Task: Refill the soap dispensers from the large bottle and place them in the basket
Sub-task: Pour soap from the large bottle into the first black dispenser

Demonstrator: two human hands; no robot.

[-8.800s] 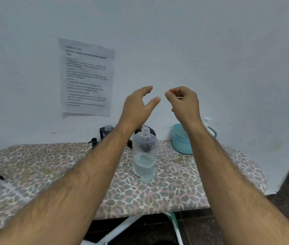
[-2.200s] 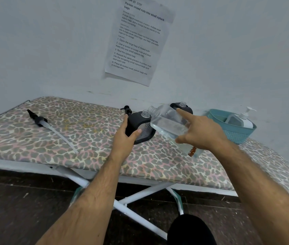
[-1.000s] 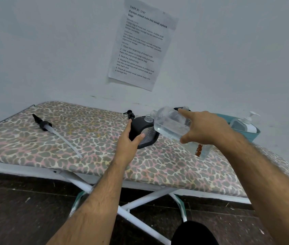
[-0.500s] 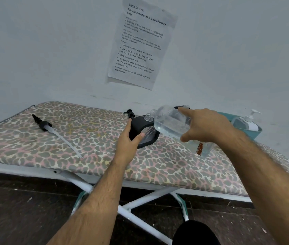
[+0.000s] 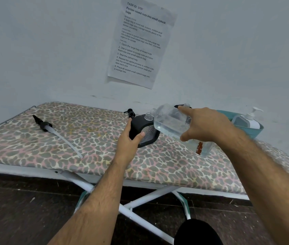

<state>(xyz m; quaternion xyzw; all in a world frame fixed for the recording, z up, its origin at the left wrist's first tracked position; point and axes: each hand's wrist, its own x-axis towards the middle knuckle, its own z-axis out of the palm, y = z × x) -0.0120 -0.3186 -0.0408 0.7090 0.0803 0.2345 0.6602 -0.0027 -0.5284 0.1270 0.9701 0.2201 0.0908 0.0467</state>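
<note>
Two hands at work: my right hand (image 5: 209, 126) wraps the clear big bottle (image 5: 172, 122), tipped so its neck meets the dispenser (image 5: 144, 129); my left hand (image 5: 129, 140) clasps that squat black dispenser steady on the spotted board (image 5: 87, 142); the teal basket (image 5: 248, 128) waits beside, holding one white pump bottle (image 5: 248, 120).

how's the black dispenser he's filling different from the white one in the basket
The black dispenser stands on the ironing board, steadied by the left hand; the white dispenser sits in the teal basket, untouched. The black one's neck is open, its pump off; the white one has its pump fitted. The black body is dark and opaque, the white one pale. Both stand upright.
</note>
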